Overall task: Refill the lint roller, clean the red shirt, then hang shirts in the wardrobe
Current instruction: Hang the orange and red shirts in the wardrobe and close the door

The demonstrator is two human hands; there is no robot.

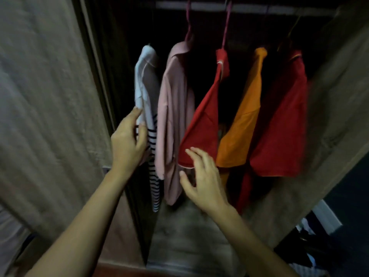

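Note:
Several shirts hang from the rail (199, 6) inside the open wardrobe: a white one with navy stripes (146, 92), a pink one (173, 108), a red one (205, 124), an orange one (245, 116) and a second red one (283, 124). My left hand (127, 142) touches the striped shirt's edge with loosely bent fingers. In front of the first red shirt's lower hem is my right hand (201, 178), fingers spread and holding nothing. No lint roller is in view.
The wardrobe's wooden door (46, 108) stands open on the left and its side panel (337, 108) is on the right. The wardrobe floor (189, 236) lies below the shirts. Dark clutter (307, 242) lies on the ground at the lower right.

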